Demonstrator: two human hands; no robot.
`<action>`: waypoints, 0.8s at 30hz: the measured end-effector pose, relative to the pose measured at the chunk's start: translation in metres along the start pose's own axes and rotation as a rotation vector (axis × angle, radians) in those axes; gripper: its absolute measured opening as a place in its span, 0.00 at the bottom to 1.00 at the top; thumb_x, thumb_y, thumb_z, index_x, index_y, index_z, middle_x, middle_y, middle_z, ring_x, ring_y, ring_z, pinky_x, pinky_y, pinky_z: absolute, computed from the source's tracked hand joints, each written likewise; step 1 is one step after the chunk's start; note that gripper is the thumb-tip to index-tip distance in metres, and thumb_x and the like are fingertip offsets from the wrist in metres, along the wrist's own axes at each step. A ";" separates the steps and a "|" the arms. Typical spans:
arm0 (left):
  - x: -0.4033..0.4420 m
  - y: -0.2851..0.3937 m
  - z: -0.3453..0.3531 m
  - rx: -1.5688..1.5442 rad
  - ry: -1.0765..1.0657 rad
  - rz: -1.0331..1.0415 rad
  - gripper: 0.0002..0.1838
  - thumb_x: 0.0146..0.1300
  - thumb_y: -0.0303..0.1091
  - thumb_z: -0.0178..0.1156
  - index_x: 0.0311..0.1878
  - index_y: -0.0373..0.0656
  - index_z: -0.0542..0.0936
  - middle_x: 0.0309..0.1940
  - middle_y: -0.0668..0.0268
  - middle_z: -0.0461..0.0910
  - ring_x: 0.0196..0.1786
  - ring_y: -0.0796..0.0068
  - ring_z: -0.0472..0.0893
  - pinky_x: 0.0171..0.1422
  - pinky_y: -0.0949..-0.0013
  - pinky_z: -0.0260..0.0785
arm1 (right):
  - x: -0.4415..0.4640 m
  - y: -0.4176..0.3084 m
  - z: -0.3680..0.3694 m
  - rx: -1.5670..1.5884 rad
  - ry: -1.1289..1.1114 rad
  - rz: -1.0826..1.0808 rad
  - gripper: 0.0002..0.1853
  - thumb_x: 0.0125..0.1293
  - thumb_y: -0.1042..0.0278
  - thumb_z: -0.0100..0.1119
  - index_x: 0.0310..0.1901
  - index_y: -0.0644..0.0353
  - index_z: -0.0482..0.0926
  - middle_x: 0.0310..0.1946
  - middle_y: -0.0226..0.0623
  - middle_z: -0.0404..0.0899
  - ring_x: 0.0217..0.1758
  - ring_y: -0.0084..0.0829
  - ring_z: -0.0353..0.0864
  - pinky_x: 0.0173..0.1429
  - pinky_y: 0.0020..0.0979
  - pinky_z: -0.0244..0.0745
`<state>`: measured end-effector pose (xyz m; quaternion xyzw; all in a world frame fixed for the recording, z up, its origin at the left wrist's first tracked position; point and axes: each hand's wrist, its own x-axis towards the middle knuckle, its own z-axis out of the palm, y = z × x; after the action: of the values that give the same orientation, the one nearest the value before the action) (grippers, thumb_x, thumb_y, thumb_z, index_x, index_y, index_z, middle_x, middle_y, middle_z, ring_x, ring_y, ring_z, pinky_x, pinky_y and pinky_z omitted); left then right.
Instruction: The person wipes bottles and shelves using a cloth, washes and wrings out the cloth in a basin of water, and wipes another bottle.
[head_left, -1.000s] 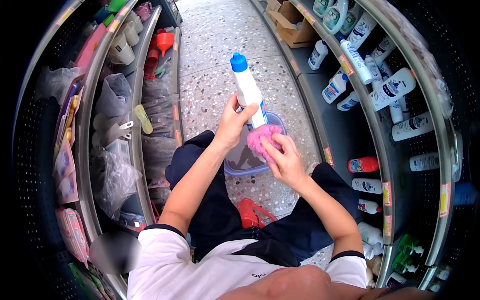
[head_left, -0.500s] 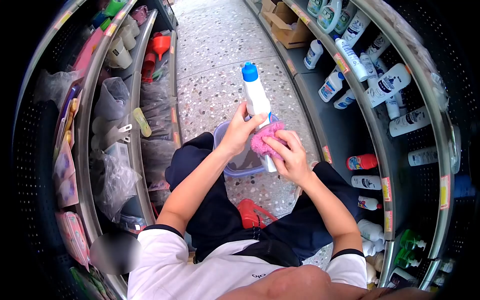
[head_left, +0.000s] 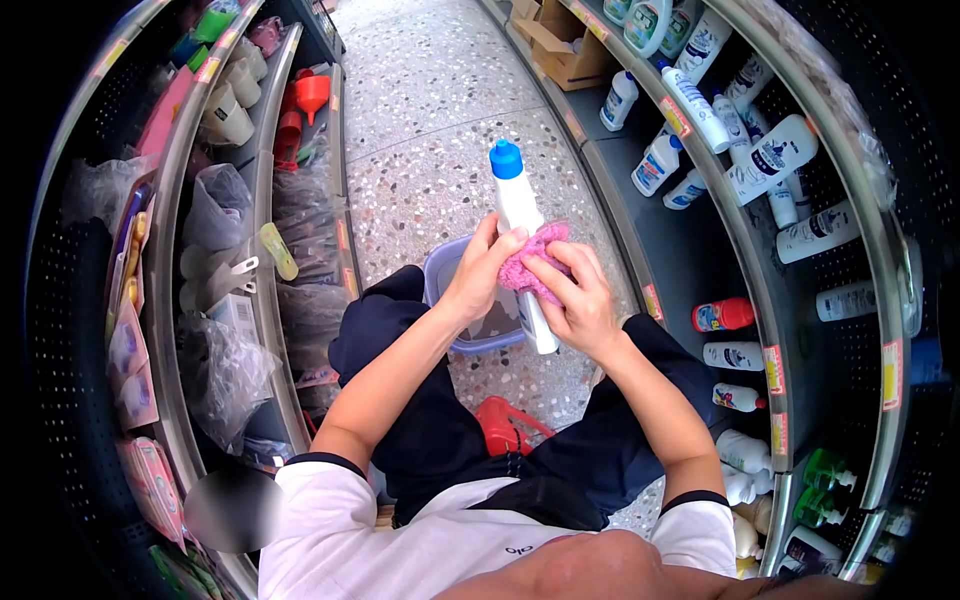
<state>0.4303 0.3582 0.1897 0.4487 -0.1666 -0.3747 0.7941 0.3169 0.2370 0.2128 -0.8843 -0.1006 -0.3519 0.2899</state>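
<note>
A white plastic bottle (head_left: pixel 516 200) with a blue cap is held at a slant in front of me, cap end away. My left hand (head_left: pixel 482 272) grips its side, thumb across the top. A fluffy pink cloth (head_left: pixel 533 262) lies over the bottle's middle, bunched beneath the fingers of my right hand (head_left: pixel 580 300), which presses it against the bottle. The bottle's label is mostly covered. Below the hands, a lavender basin (head_left: pixel 440 262) of dark, murky water stands on the floor, partly hidden by the bottle and arms.
Shelves on the right carry several cleaning bottles (head_left: pixel 657 165), a red bottle (head_left: pixel 722 316) and an open cardboard box (head_left: pixel 563 50). The left shelves hold plastic bags (head_left: pixel 228 370), scoops and a red funnel (head_left: pixel 312 94). Red footwear (head_left: pixel 500 425) shows between my legs on the speckled floor.
The bottle has tipped slightly and shifted a little toward me. The cloth has moved slightly up and left along it, and both hands keep their hold.
</note>
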 end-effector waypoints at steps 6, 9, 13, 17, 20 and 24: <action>0.005 0.009 -0.005 -0.038 0.106 0.047 0.25 0.65 0.44 0.58 0.57 0.37 0.66 0.46 0.61 0.74 0.47 0.75 0.76 0.53 0.68 0.70 | -0.004 -0.003 0.004 0.049 -0.059 -0.006 0.27 0.43 0.78 0.64 0.51 0.57 0.80 0.45 0.44 0.72 0.46 0.45 0.74 0.50 0.39 0.73; 0.007 0.018 -0.011 -0.045 0.160 0.086 0.24 0.65 0.46 0.57 0.56 0.38 0.67 0.45 0.62 0.74 0.46 0.74 0.77 0.52 0.67 0.71 | -0.014 -0.002 0.008 0.079 -0.089 -0.011 0.28 0.42 0.78 0.65 0.51 0.55 0.81 0.44 0.43 0.72 0.45 0.44 0.74 0.49 0.39 0.74; 0.010 0.032 -0.022 -0.044 0.194 0.162 0.26 0.64 0.50 0.57 0.56 0.40 0.67 0.46 0.63 0.74 0.48 0.74 0.76 0.53 0.67 0.71 | -0.024 -0.004 0.009 0.124 -0.118 0.012 0.28 0.41 0.78 0.64 0.51 0.56 0.80 0.45 0.43 0.72 0.45 0.45 0.74 0.50 0.38 0.73; 0.012 0.035 -0.030 -0.091 0.208 0.175 0.28 0.65 0.53 0.56 0.57 0.40 0.67 0.47 0.63 0.74 0.51 0.72 0.75 0.58 0.63 0.68 | -0.032 -0.003 0.012 0.159 -0.055 0.120 0.24 0.47 0.78 0.63 0.51 0.59 0.80 0.47 0.43 0.73 0.47 0.43 0.75 0.52 0.36 0.72; 0.012 0.033 -0.030 -0.133 0.208 0.178 0.29 0.65 0.54 0.56 0.57 0.39 0.68 0.48 0.62 0.74 0.51 0.71 0.75 0.58 0.63 0.68 | -0.036 -0.002 0.018 0.290 0.012 0.370 0.18 0.58 0.75 0.58 0.51 0.63 0.79 0.49 0.42 0.73 0.49 0.39 0.75 0.54 0.35 0.71; 0.008 0.036 -0.020 -0.104 0.170 0.181 0.30 0.64 0.54 0.56 0.57 0.38 0.68 0.47 0.60 0.74 0.50 0.68 0.77 0.56 0.62 0.71 | -0.043 0.009 0.030 0.548 0.018 0.658 0.16 0.70 0.68 0.49 0.54 0.65 0.75 0.51 0.40 0.75 0.52 0.34 0.77 0.56 0.32 0.70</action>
<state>0.4636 0.3756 0.2088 0.4200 -0.1188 -0.2705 0.8581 0.3061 0.2484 0.1622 -0.7564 0.0995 -0.2089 0.6118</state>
